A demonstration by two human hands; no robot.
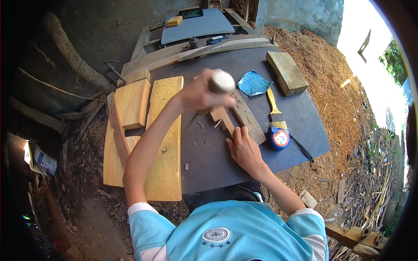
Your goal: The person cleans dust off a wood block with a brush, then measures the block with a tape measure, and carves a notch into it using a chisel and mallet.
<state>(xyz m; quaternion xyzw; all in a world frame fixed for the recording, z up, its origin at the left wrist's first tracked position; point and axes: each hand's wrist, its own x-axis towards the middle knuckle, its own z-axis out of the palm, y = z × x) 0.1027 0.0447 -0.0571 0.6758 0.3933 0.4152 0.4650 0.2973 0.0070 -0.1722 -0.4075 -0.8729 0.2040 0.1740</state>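
Observation:
My left hand [201, 93] is raised above the table, closed round a blurred, round object with a pale end [223, 81]; motion hides its exact kind. Beneath it lies a narrow brown wooden strip [223, 118], with small splinters [218, 124] beside it. My right hand [246, 150] grips the strip's near end, thumb on one side and fingers on the other. Against the strip rests a darker wooden board [249, 118] with small holes along it. The strip's far part is hidden by my left hand.
Right of the work lie blue sandpaper [254, 83], a yellow-handled brush [273, 102], a blue tape measure [278, 138] and a thick wooden block [286, 73]. A carved yellow board [163, 174] and other planks [133, 103] cover the left side. Long timbers [222, 47] cross the far edge.

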